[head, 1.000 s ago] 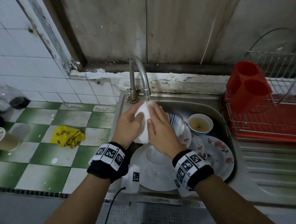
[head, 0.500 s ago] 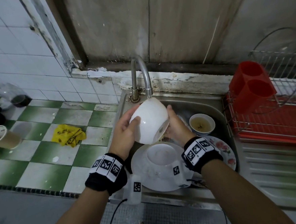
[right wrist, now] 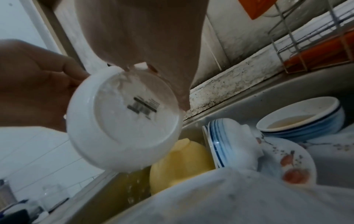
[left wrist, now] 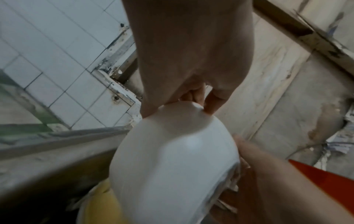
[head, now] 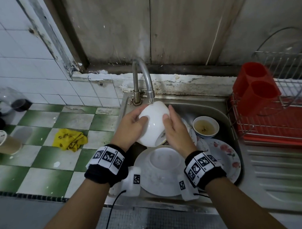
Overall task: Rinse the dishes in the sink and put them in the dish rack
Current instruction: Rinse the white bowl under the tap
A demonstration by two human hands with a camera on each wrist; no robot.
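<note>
A white bowl (head: 154,124) is held tilted under the faucet (head: 144,79), base toward the spout, and water runs over the base (right wrist: 134,109). My left hand (head: 133,122) grips its left side, thumb on the wall. My right hand (head: 172,125) holds the right side, thumb on the wall and fingers reaching over the base. Below, the sink (head: 208,106) holds a large white plate (head: 148,184) with a white bowl on it, a flowered plate (head: 224,155) and a small bowl of brownish liquid (head: 205,128). The wire dish rack (head: 281,123) stands to the right.
A red cutlery holder (head: 255,87) sits in the rack's near-left corner. A yellow bowl (right wrist: 182,163) and a blue-striped bowl (right wrist: 226,141) lie in the sink under my hands. On the tiled counter to the left are a yellow cloth (head: 69,138) and a paper cup (head: 2,142).
The bowl has been turned and lifted so its base sits right under the spout. My right hand moved from behind the bowl onto its right side.
</note>
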